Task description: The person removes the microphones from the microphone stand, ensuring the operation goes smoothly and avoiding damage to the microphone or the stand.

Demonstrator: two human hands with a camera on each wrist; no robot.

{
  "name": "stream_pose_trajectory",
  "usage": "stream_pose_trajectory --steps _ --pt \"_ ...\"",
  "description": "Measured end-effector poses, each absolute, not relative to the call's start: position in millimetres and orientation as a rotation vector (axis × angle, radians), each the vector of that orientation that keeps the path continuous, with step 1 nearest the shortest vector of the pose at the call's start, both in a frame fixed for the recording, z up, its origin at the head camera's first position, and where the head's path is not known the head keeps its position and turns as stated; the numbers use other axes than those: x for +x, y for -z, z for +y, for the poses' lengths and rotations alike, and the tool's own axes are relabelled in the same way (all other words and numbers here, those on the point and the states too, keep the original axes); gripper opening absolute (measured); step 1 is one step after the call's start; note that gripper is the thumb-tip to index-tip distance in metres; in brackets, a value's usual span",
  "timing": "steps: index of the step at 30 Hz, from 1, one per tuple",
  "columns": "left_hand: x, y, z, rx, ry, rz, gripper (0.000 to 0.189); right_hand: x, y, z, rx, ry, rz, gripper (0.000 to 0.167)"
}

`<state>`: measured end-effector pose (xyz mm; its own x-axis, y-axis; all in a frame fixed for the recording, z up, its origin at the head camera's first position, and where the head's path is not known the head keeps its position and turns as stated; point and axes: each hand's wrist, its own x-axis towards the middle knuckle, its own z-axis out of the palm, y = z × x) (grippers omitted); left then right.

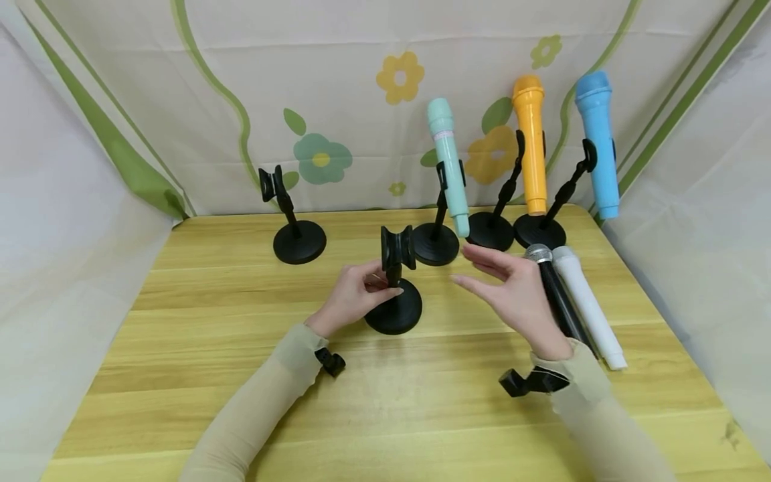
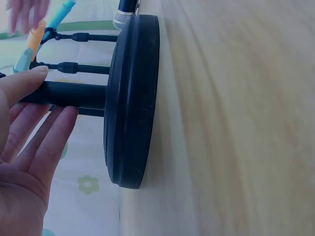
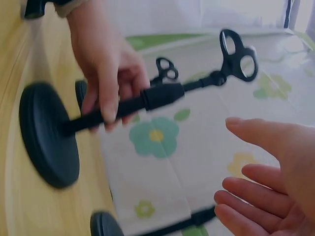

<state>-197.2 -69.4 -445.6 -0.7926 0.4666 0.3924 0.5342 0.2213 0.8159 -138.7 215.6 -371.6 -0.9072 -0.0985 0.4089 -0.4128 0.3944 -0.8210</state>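
My left hand (image 1: 352, 301) pinches the upright pole of a black microphone stand (image 1: 399, 318) between thumb and fingers, near the middle of the table. The stand's clip on top holds nothing, and its round base is right at the tabletop in the left wrist view. My right hand (image 1: 515, 291) hovers to the right of this stand, fingers extended and thumb apart, with nothing in it. Beyond its fingertips is a mint-green microphone (image 1: 450, 167), held tilted in the clip of another stand. Close by its wrist lie a black microphone (image 1: 560, 294) with a silver head and a white microphone (image 1: 590, 308).
An orange microphone (image 1: 530, 147) and a blue microphone (image 1: 599, 144) sit in stands at the back right. Another stand (image 1: 300, 242) with a bare clip is at the back left. A flower-patterned curtain (image 1: 349, 67) borders the wooden table (image 1: 181, 335).
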Motion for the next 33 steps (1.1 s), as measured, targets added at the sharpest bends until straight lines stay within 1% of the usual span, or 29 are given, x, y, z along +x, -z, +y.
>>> stream_pose_trajectory --steps 4,8,15,25,33 --pt "-197.8 446.4 -69.6 -0.999 1.652 -2.393 0.025 -148.6 365.3 188.9 0.581 -1.656 -2.339 0.049" --pt "-198.3 447.4 -69.6 -1.010 1.653 -2.381 0.025 -157.4 362.2 166.9 0.641 -1.743 -2.330 0.049" --pt "-197.2 446.9 -70.7 -1.010 1.656 -2.381 0.030 -168.2 358.8 140.8 0.728 -1.757 -2.236 0.040" --pt "-197.2 445.3 -69.7 -0.995 1.670 -2.386 0.026 -179.5 358.4 131.4 0.738 -1.707 -2.134 0.016" --pt "-197.7 445.5 -69.5 -1.002 1.665 -2.371 0.027 -184.6 355.8 134.7 0.804 -1.642 -2.154 0.015"
